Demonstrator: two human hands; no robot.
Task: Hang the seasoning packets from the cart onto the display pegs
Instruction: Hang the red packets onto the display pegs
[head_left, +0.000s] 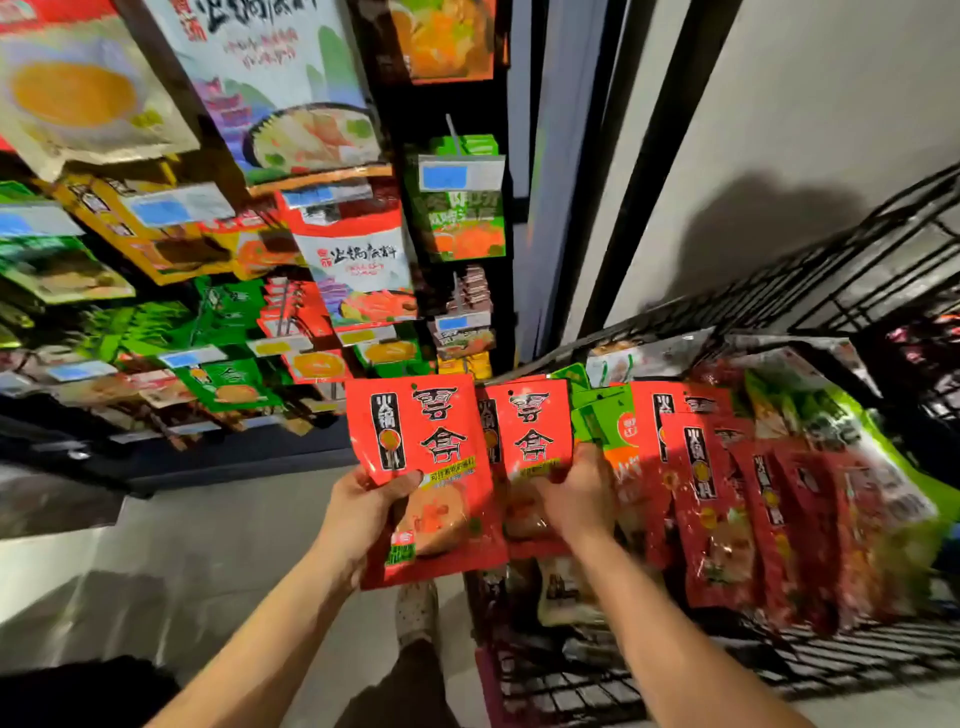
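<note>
My left hand (366, 512) grips a red seasoning packet (423, 467) by its lower left edge and holds it upright in front of the display. Right beside it, my right hand (576, 499) holds a second red packet of the same kind (530, 436) over the left end of the black wire cart (675, 317). More red packets (711, 509) stand in a row inside the cart, with green packets (602, 415) behind them. The display pegs (283, 312) on the left carry hanging red, green and yellow packets with price tags.
A black upright post (639, 156) and a grey wall stand behind the cart. Grey floor lies below the display, and my shoe (415, 613) is beside the cart's left end. A second wire cart (909, 249) sits at the far right.
</note>
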